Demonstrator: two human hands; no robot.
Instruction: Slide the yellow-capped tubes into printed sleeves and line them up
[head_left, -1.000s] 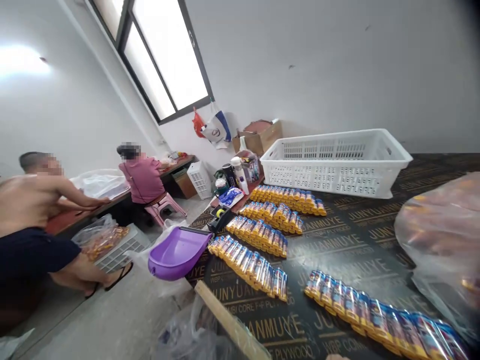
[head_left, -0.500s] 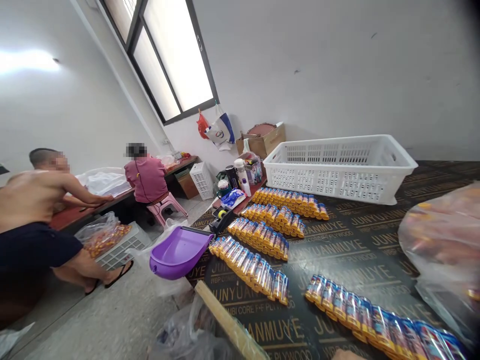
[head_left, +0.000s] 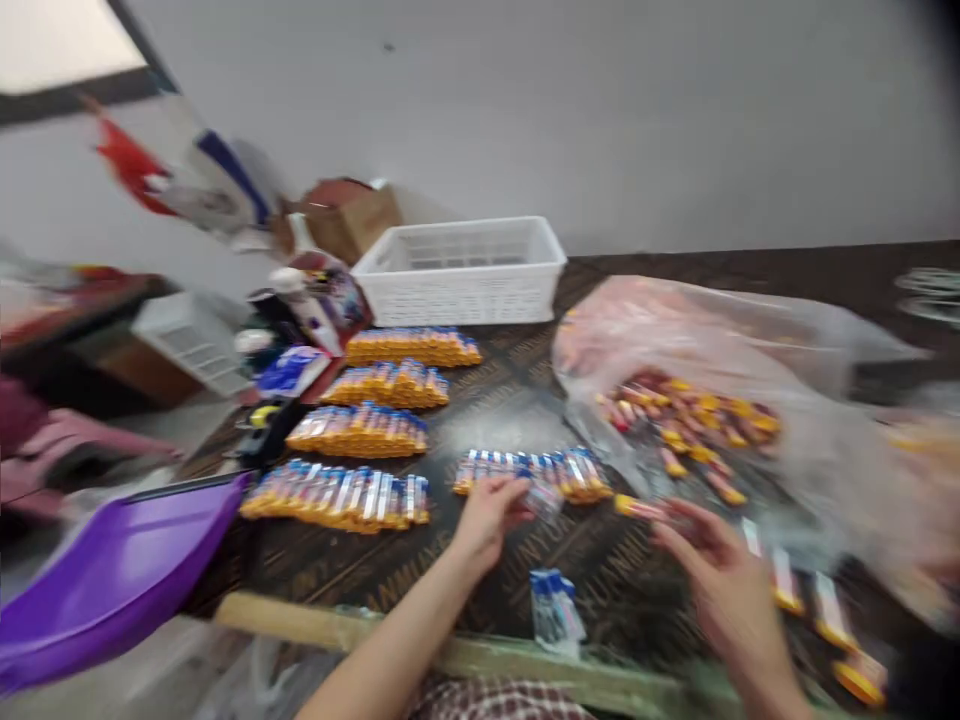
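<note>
My left hand (head_left: pixel 491 515) is closed on a small clear tube (head_left: pixel 546 498) with a blue end, just in front of a short row of blue-and-yellow tubes (head_left: pixel 532 472). Between the thumb and fingers of my right hand (head_left: pixel 712 560) is a small pink stick with a yellow end (head_left: pixel 637 507). Several clear tubes with blue ends (head_left: pixel 555 605) lie near the table's front edge. Beyond my right hand, yellow-ended pink sticks (head_left: pixel 697 420) spill from a large clear plastic bag (head_left: pixel 660 330). A few single pieces (head_left: pixel 831 610) lie right of my right hand.
Four stacked rows of filled tubes (head_left: pixel 337 495) stand at the left. A white crate (head_left: pixel 465 290) sits behind them. A purple dustpan (head_left: pixel 142 570) is at the left edge, near bottles (head_left: pixel 292 290) and a tape dispenser (head_left: pixel 262 425). A wooden strip (head_left: pixel 300 620) runs along the front edge.
The view has swung right, and the co-workers are out of sight. Both my hands now show over the table with small pieces in them. The open bag and its loose sticks have come into view.
</note>
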